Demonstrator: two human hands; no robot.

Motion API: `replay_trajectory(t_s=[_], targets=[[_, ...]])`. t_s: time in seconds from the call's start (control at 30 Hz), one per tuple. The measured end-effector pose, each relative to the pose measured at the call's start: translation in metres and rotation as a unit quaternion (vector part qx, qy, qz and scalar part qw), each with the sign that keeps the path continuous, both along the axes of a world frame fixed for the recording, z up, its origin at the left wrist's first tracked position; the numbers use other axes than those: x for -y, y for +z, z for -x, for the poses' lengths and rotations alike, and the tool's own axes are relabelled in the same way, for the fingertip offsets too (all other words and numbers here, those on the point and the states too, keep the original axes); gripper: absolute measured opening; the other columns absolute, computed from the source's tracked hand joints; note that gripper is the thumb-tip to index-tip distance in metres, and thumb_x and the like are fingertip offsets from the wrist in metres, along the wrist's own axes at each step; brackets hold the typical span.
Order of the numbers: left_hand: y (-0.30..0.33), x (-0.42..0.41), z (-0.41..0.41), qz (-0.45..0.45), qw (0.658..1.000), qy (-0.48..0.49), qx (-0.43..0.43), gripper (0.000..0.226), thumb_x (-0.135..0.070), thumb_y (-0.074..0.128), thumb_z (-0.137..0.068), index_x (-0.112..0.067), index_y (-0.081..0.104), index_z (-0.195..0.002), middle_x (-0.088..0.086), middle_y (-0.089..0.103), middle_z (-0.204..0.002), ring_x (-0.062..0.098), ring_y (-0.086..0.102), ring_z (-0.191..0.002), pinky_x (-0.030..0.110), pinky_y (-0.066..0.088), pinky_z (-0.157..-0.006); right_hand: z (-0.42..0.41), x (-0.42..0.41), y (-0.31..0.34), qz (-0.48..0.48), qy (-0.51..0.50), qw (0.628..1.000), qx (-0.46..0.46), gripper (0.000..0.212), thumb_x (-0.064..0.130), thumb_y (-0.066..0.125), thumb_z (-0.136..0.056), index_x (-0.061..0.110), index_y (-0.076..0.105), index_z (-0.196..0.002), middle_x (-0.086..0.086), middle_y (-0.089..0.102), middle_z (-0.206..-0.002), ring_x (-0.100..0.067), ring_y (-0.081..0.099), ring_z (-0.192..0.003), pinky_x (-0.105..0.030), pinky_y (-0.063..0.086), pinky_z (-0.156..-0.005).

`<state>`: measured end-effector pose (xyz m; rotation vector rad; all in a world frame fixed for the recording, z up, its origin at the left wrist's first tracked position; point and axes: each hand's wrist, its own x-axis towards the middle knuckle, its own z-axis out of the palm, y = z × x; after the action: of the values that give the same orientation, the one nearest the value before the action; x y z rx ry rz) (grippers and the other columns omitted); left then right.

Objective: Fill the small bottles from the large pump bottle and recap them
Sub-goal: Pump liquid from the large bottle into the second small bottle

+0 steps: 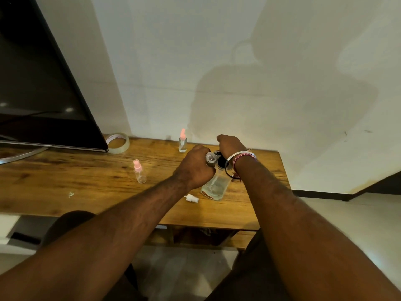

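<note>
Left hand (196, 168) grips a small bottle (211, 159) at the large pump bottle (216, 187) spout to catch liquid; right hand (230, 146) curls over the pump, pressing.

A wooden bench (65, 179) is set against a pale wall (238, 61). At the bench's ten o'clock corner a roll of clear tape (117, 142) is laid flat, just beside the lower edge of a dark monitor (32, 83) whose curved metal stand (21, 156) is rested on the wood. At eight o'clock a small scrap (71, 194) is seen. Pale floor (325, 213) is visible at three o'clock.
</note>
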<state>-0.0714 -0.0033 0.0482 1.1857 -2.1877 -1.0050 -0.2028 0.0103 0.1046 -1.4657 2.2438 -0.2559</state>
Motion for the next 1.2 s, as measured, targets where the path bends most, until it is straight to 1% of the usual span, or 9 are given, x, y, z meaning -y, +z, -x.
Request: replay_trajectory(t_s=[0.23, 0.4, 0.5, 0.67, 0.8, 0.93, 1.03, 1.1, 1.2], targets=[[-0.001, 0.001, 0.000, 0.007, 1.000, -0.008, -0.004, 0.020, 0.002, 0.071, -0.082, -0.014, 0.060, -0.086, 0.000, 0.056, -0.093, 0.013, 0.056, -0.079, 0.024, 0.041, -0.062, 0.002, 0.001, -0.005, 0.012, 0.039, 0.996, -0.085, 0.032, 0.003, 0.048, -0.098, 0.000, 0.053, -0.130, -0.023, 0.058, -0.130, -0.038, 0.057, -0.118, -0.039, 0.047, -0.098], [0.001, -0.003, -0.004, 0.006, 1.000, -0.001, -0.002, 0.014, 0.000, 0.069, -0.082, -0.011, 0.063, -0.089, 0.002, 0.058, -0.097, 0.016, 0.059, -0.084, 0.030, 0.049, -0.067, 0.001, 0.004, -0.003, 0.011, 0.009, 1.000, -0.022, 0.035, 0.008, 0.037, -0.104, -0.003, 0.049, -0.135, -0.026, 0.054, -0.134, -0.041, 0.052, -0.123, -0.041, 0.044, -0.104], [0.006, -0.003, -0.004, -0.007, 1.000, -0.002, -0.007, 0.019, -0.002, 0.069, -0.080, -0.017, 0.058, -0.085, 0.000, 0.058, -0.095, 0.015, 0.059, -0.083, 0.028, 0.045, -0.065, 0.004, 0.008, 0.002, 0.012, -0.002, 1.000, 0.006, 0.037, 0.009, 0.033, -0.104, -0.009, 0.052, -0.129, -0.028, 0.053, -0.135, -0.041, 0.050, -0.126, -0.040, 0.040, -0.103], [0.009, -0.001, -0.004, -0.010, 1.000, -0.002, -0.009, 0.019, -0.002, 0.069, -0.082, -0.018, 0.059, -0.088, 0.002, 0.060, -0.098, 0.015, 0.058, -0.085, 0.027, 0.043, -0.066, 0.006, 0.013, 0.009, -0.004, 0.004, 1.000, 0.007, 0.033, -0.002, 0.040, -0.100, -0.011, 0.054, -0.128, -0.027, 0.054, -0.134, -0.039, 0.050, -0.125, -0.037, 0.039, -0.104], [0.006, 0.000, -0.003, -0.008, 1.000, 0.001, -0.012, 0.016, -0.003, 0.070, -0.082, -0.013, 0.062, -0.091, 0.005, 0.061, -0.098, 0.017, 0.060, -0.085, 0.030, 0.048, -0.067, 0.008, 0.013, 0.005, -0.012, 0.044, 0.998, -0.034, 0.031, -0.003, 0.050, -0.095, -0.006, 0.054, -0.126, -0.024, 0.056, -0.130, -0.036, 0.054, -0.119, -0.036, 0.042, -0.102], [0.003, 0.002, -0.004, -0.003, 1.000, 0.004, -0.007, 0.015, -0.004, 0.069, -0.082, -0.011, 0.061, -0.093, 0.004, 0.060, -0.098, 0.017, 0.059, -0.087, 0.033, 0.051, -0.070, 0.007, 0.011, 0.002, -0.002, 0.080, 0.994, -0.077, 0.029, -0.002, 0.050, -0.095, -0.002, 0.052, -0.124, -0.020, 0.057, -0.125, -0.034, 0.055, -0.112, -0.036, 0.043, -0.098], [-0.001, 0.003, -0.003, 0.000, 1.000, 0.002, -0.007, 0.016, -0.003, 0.070, -0.082, -0.012, 0.060, -0.091, 0.004, 0.059, -0.096, 0.018, 0.059, -0.086, 0.032, 0.050, -0.068, 0.006, 0.011, -0.002, 0.005, 0.088, 0.991, -0.097, 0.011, 0.000, 0.046, -0.096, 0.003, 0.053, -0.104, -0.018, 0.058, -0.109, -0.031, 0.052, -0.094, -0.034, 0.043, -0.086], [-0.004, 0.004, -0.003, 0.004, 1.000, -0.006, -0.003, 0.018, -0.002, 0.070, -0.081, -0.016, 0.059, -0.087, 0.002, 0.058, -0.094, 0.017, 0.058, -0.084, 0.027, 0.044, -0.065, 0.005, 0.010, -0.005, 0.012, 0.083, 0.990, -0.115, 0.017, 0.002, 0.042, -0.097, 0.010, 0.043, -0.081, -0.013, 0.051, -0.092, -0.029, 0.047, -0.085, -0.031, 0.038, -0.076], [-0.009, 0.005, -0.002, -0.004, 1.000, 0.002, -0.003, 0.017, -0.003, 0.072, -0.081, -0.012, 0.064, -0.094, 0.002, 0.059, -0.098, 0.016, 0.059, -0.085, 0.028, 0.049, -0.066, 0.001, 0.007, -0.009, 0.020, 0.087, 0.984, -0.151, 0.018, 0.002, 0.053, -0.092, 0.010, 0.040, -0.084, -0.011, 0.049, -0.088, -0.029, 0.048, -0.082, -0.031, 0.040, -0.073]])
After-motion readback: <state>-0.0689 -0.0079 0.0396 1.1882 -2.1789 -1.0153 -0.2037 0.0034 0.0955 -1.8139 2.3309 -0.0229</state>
